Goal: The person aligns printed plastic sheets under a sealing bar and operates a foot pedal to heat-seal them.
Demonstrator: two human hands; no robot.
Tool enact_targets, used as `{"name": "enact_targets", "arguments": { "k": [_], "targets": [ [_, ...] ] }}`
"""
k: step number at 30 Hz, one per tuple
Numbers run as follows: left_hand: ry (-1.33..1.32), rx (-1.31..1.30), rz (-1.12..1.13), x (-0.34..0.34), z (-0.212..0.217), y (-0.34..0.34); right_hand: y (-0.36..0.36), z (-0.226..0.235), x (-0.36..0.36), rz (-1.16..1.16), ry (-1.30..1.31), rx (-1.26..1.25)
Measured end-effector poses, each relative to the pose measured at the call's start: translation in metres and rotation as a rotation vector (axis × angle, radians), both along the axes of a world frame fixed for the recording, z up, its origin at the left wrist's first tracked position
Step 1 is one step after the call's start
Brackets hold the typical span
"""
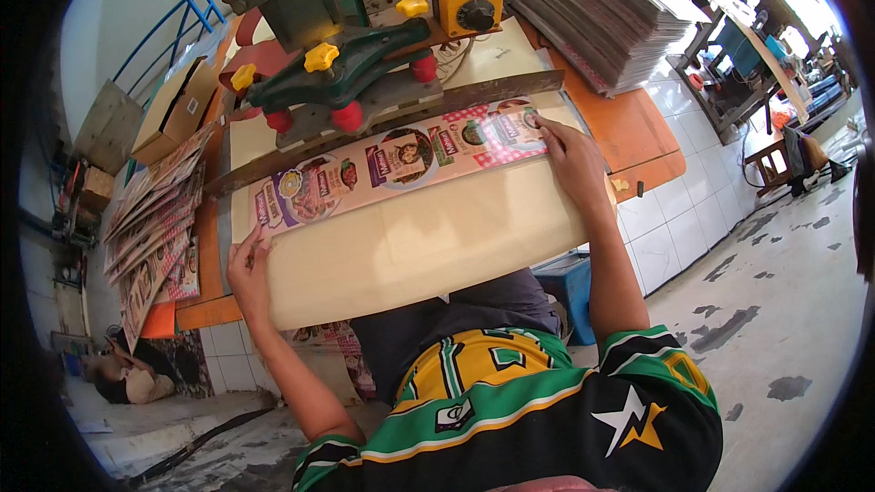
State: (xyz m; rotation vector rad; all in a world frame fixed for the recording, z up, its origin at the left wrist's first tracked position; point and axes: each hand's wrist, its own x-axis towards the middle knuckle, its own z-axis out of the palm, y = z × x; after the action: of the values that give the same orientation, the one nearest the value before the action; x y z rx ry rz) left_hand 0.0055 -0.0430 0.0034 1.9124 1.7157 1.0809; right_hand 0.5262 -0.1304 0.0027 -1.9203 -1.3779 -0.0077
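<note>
A long printed strip (363, 169), pink with food pictures, lies lengthwise across a cream work surface (428, 251). Its far edge runs along a metal bar (510, 86) of the machine. My left hand (248, 271) is at the strip's left end, fingertips closed at its near corner. At the right end, my right hand (574, 162) grips the strip, thumb and fingers closed at its edge. Above the bar is the machine's dark green clamp frame (351, 64) with yellow knobs and red feet.
Printed strips (155, 228) are piled untidily at the left, beside a cardboard box (173, 111). A tall stack of flat sheets (592, 14) stands at the back right. A yellow control box (467, 2) sits on the machine. Another person (137, 374) is at the lower left.
</note>
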Motion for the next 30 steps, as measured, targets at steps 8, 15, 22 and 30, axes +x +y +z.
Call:
{"name": "enact_targets", "arguments": {
  "k": [8,15,22,30],
  "targets": [
    [0.024,0.008,-0.001,-0.003,-0.002,0.001,-0.001,0.003,-0.003,-0.007,0.025,-0.012],
    [0.045,0.015,0.001,-0.005,-0.005,0.002,0.000,0.001,0.000,-0.015,-0.010,-0.023],
    [0.052,0.053,-0.015,-0.009,-0.009,0.004,0.000,0.000,-0.001,-0.017,-0.019,-0.016],
    [0.051,-0.095,0.048,0.001,0.003,-0.001,-0.002,0.007,-0.004,-0.019,0.033,-0.047]
  ]
}}
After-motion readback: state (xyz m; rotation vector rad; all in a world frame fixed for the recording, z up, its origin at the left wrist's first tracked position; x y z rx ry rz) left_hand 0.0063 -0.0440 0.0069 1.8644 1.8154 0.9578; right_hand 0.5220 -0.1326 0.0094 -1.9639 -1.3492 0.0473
